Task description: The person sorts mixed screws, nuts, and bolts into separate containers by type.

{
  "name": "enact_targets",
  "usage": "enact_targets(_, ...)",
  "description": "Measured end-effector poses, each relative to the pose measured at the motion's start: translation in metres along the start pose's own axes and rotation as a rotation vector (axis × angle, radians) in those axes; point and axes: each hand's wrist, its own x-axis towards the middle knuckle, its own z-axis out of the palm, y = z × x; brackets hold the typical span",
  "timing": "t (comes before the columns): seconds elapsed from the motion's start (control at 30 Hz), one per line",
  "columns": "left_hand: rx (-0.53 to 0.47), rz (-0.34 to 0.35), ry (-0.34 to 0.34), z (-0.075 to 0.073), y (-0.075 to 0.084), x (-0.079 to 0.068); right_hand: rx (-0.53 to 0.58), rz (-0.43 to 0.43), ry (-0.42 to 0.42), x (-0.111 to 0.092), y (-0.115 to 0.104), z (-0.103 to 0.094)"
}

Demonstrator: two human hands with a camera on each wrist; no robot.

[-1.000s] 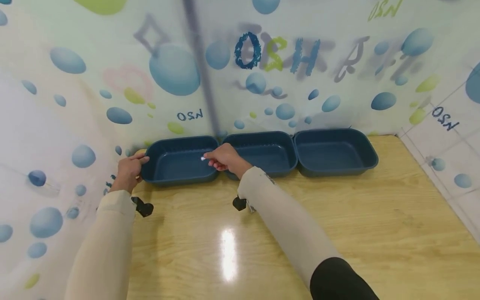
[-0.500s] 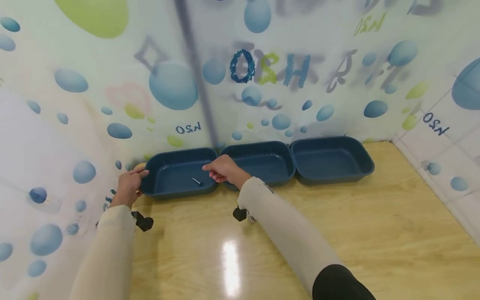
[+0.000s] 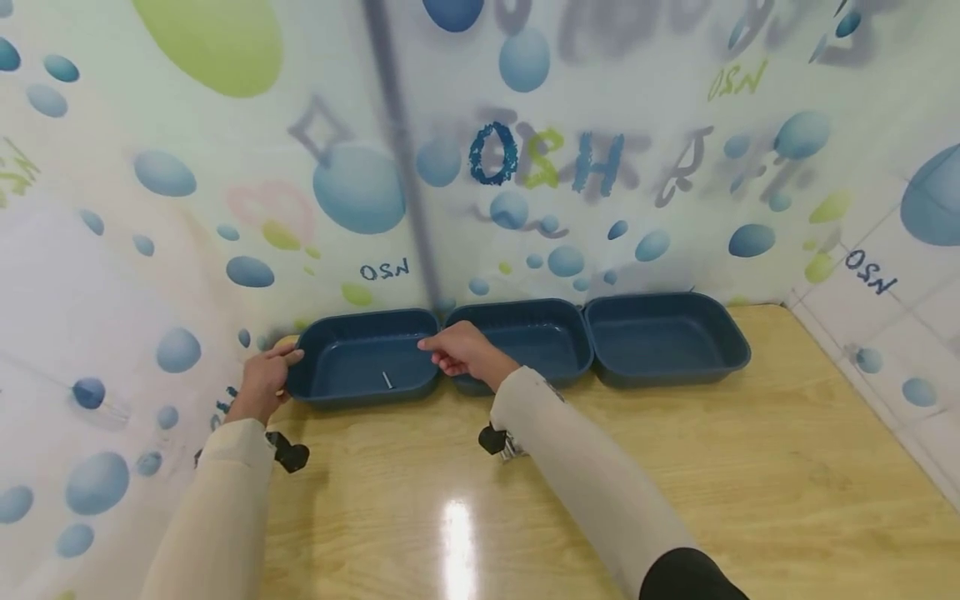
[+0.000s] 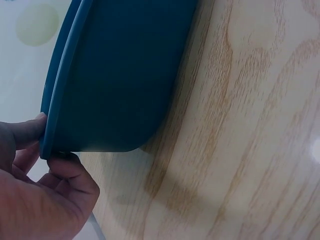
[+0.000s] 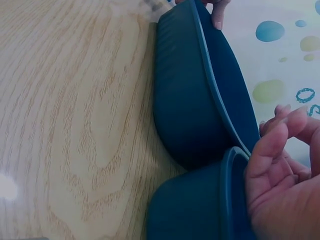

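My left hand [image 3: 262, 383] pinches the rim of the left dark blue bin [image 3: 363, 318] at its left end. In the left wrist view, the thumb and curled fingers of that hand [image 4: 55, 195] sit on either side of the rim. Inside this bin a small, thin silvery rod [image 3: 387, 380] lies on the floor; it is too small to tell its kind. Over the meeting ends of the left and middle bins hovers my right hand [image 3: 467, 350], fingers loosely bent. The right wrist view shows nothing held in the right hand [image 5: 285, 175].
The middle bin [image 3: 536, 383] and the right bin [image 3: 667, 375] continue the row along the back wall. All stand on a light wooden table [image 3: 750, 467]. A patterned sheet [image 3: 360, 192] covers the walls at the back and left.
One second ago my right fingertips pinched the small silvery piece over the left bin. They let it go, and it dropped inside and shifted slightly. My left hand has stayed on the rim.
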Motion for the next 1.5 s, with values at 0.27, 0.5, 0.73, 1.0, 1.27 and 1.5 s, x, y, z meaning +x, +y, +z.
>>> enact_targets(0.27,-0.012,-0.016,0.002,0.001,-0.001,-0.003,0.039,-0.013,-0.020,-0.013,-0.004,-0.015)
enact_targets(0.5,-0.012,-0.007,0.006,0.002,0.001,-0.002,0.008,-0.019,-0.024,-0.026,-0.005,-0.032)
enact_targets(0.73,-0.008,-0.010,-0.008,0.003,-0.002,-0.003,-0.019,-0.011,-0.041,-0.044,0.014,-0.051)
enact_targets(1.0,-0.012,-0.005,-0.016,0.002,0.002,-0.003,-0.068,-0.021,-0.067,-0.078,0.037,-0.072)
enact_targets(1.27,-0.017,-0.028,-0.013,0.003,0.002,-0.002,-0.119,-0.001,-0.041,-0.104,0.069,-0.090)
enact_targets(1.5,-0.019,-0.024,-0.010,0.003,0.002,-0.001,-0.109,0.039,-0.024,-0.113,0.101,-0.101)
